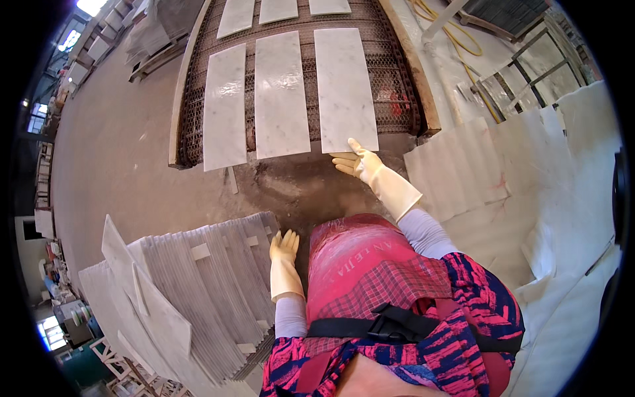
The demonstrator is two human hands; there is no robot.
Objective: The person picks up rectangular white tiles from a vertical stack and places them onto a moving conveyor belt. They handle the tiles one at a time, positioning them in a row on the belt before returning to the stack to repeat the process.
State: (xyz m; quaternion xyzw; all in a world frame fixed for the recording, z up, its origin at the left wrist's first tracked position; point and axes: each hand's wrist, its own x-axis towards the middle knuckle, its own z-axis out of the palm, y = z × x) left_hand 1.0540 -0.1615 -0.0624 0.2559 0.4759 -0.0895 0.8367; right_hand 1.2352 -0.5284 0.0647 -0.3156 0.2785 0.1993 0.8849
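A flat rectangular slab (345, 92) of grey-veined pale stone lies on the metal-mesh conveyor (400, 79), its near edge at the rubber-gloved right hand (360, 164) — thumb over the edge, fingers extended, but whether they grip firmly I cannot tell. The left hand (284, 255), loosely open and holding nothing, is beside thin, ridged stacked slabs (198, 271).
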